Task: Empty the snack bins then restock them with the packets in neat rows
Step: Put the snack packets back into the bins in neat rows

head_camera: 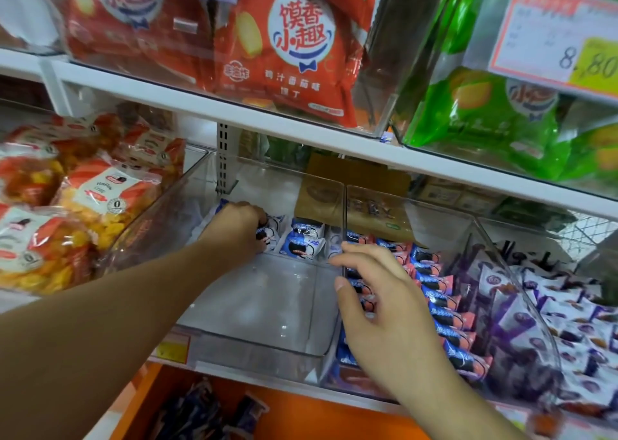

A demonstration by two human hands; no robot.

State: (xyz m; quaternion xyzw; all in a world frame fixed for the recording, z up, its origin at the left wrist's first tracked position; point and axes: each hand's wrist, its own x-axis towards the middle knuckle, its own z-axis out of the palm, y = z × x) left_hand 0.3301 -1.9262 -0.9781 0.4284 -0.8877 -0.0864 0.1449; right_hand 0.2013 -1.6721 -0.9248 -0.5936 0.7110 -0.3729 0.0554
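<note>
A clear plastic snack bin (267,342) sits on the middle shelf, its floor mostly bare. A short row of blue-and-white packets (304,240) stands at its back. My left hand (239,220) reaches deep into the bin and grips one of these packets at the row's left end, fingers curled over it. My right hand (378,292) hovers with fingers spread and relaxed over the divider wall, holding nothing. Under it, the neighbouring bin holds a neat row of blue-and-pink packets (441,292).
Further right, a bin of purple-and-white packets (551,316). Left, bags of yellow-orange snacks (67,212). The shelf above carries red bags (291,55), green bags (485,115) and a price tag (555,32). Brown cartons (354,192) stand behind the bins. An orange shelf (301,416) lies below.
</note>
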